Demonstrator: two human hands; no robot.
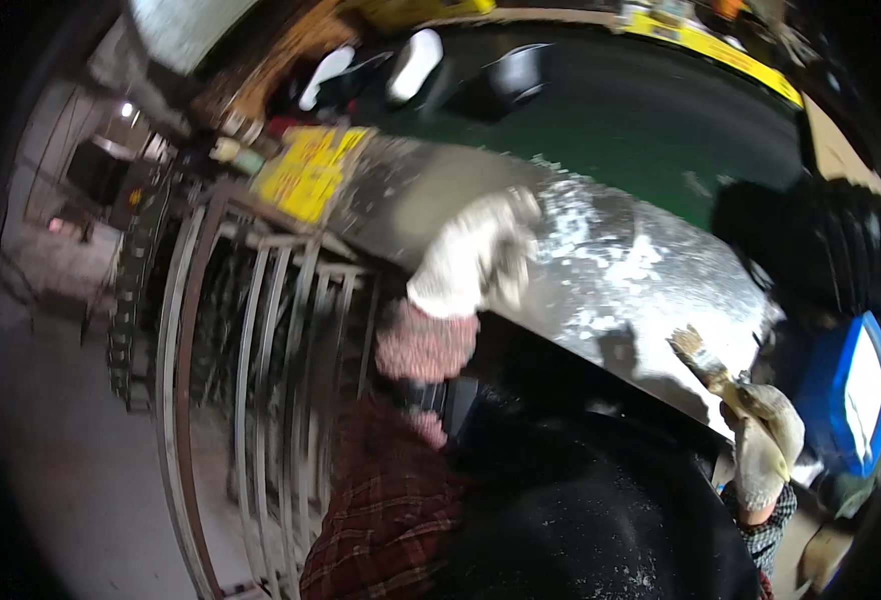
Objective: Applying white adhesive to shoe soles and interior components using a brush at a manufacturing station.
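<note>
My left hand (475, 250), in a whitish work glove blurred by motion, hovers over the near edge of a metal-topped table (390, 190). Its fingers bend loosely downward, a little apart, and I see nothing between them. At the right end of the table, my gloved right hand (765, 430) is closed round the handle of a paintbrush (700, 358). The brush's bristles point up and left over the metal, which is streaked with white residue (640, 255).
Behind the metal lies a dark green surface with white shoe-sole-shaped pieces (415, 65) and a grey cup (520, 72). A blue container (855, 400) with white contents stands right, beside dark stacked pieces (845, 240). A metal rack (260, 380) stands left. Yellow sheeting (312, 172) covers the table's left end.
</note>
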